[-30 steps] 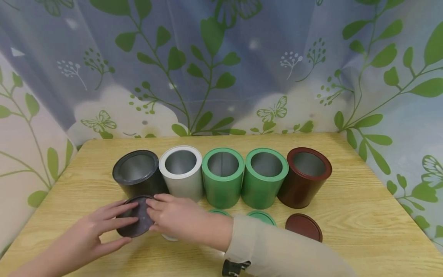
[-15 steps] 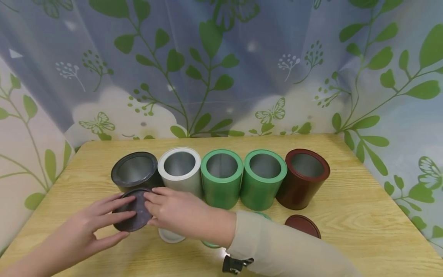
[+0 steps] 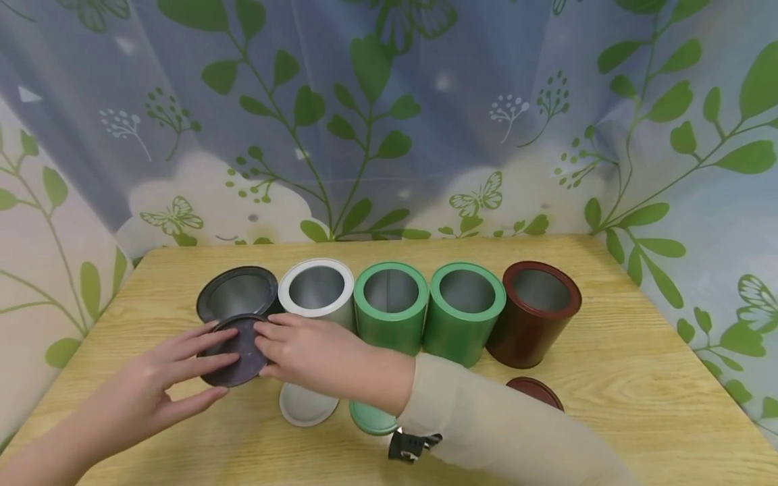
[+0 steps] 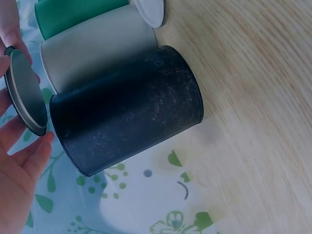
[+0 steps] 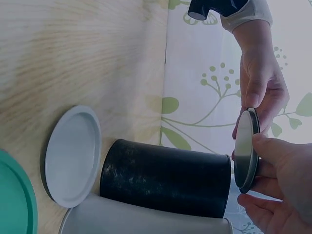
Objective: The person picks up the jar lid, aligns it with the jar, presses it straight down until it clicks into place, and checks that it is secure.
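Both hands hold a round black lid [image 3: 248, 351] by its edges, close over the front rim of an open black can [image 3: 243, 291]. My left hand [image 3: 148, 388] has fingers spread across the lid's left side, with the thumb at its lower edge. From the right, my right hand [image 3: 322, 358] pinches the opposite edge. The left wrist view has the lid's pale underside [image 4: 30, 92] tilted beside the mouth of the can [image 4: 126, 109]. The right wrist view puts the lid [image 5: 247, 151] upright at that same end, between fingers of both hands.
Right of the black can stand a white can [image 3: 317, 312], two green cans [image 3: 392, 334] and a dark red can [image 3: 525, 341], all uncovered. In front lie a white lid [image 3: 308, 406], a green lid [image 3: 372, 418] and a dark red lid [image 3: 536, 391]. A patterned curtain [image 3: 425, 135] hangs behind.
Both hands have lifted the black lid and moved it away from the person, so it now overlaps the black can's front rim. The white and green lids show more fully.
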`<control>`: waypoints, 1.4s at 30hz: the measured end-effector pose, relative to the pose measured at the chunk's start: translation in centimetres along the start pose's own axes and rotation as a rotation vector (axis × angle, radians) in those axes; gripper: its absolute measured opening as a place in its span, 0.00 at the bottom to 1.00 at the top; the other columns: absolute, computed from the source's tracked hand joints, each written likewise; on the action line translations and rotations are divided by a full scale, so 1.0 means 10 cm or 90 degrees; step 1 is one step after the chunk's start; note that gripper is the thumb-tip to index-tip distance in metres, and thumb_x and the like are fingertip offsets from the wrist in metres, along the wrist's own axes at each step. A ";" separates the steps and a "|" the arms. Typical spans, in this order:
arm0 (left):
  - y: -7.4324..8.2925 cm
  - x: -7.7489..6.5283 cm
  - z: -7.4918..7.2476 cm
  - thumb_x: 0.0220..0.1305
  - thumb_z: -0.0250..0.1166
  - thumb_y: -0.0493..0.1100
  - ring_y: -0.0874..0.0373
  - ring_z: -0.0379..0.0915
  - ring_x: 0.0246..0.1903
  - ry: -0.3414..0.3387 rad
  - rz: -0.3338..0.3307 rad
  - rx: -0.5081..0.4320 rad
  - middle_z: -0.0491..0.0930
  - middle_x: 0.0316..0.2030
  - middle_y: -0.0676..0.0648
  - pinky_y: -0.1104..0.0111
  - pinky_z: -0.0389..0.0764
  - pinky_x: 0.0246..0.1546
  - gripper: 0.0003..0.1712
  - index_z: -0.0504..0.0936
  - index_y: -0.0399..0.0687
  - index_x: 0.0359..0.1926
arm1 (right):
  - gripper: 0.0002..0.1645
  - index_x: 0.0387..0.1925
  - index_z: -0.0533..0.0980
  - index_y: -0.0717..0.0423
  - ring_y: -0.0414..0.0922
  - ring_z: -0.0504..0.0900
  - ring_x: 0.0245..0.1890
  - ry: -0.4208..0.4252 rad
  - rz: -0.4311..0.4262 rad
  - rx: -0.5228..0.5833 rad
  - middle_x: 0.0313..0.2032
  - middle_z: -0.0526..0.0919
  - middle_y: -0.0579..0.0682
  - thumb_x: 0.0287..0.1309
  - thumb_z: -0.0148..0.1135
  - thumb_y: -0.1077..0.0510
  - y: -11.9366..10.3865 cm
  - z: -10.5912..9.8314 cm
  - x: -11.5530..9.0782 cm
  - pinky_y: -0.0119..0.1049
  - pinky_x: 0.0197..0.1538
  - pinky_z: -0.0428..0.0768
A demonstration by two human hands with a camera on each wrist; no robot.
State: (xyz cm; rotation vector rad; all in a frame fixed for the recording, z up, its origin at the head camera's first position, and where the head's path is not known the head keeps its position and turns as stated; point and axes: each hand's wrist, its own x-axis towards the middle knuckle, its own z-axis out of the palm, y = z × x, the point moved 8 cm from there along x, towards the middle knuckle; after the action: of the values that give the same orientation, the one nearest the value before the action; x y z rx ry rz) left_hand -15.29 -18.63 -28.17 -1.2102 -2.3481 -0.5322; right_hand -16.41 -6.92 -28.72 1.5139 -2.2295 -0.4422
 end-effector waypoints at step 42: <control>-0.34 0.14 0.10 0.47 0.72 0.37 0.56 0.60 0.63 -0.048 -0.092 0.016 0.74 0.56 0.46 0.83 0.49 0.60 0.29 0.79 0.49 0.55 | 0.26 0.62 0.70 0.47 0.40 0.65 0.63 -0.102 0.130 0.173 0.62 0.70 0.42 0.70 0.41 0.42 0.36 0.29 0.22 0.28 0.60 0.65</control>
State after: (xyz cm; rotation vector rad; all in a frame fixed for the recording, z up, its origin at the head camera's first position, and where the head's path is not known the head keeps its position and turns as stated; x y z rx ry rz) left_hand -19.08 -19.05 -28.71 -1.0725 -2.5127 -0.5099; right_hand -21.45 -7.53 -29.17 1.3964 -2.6271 -0.2103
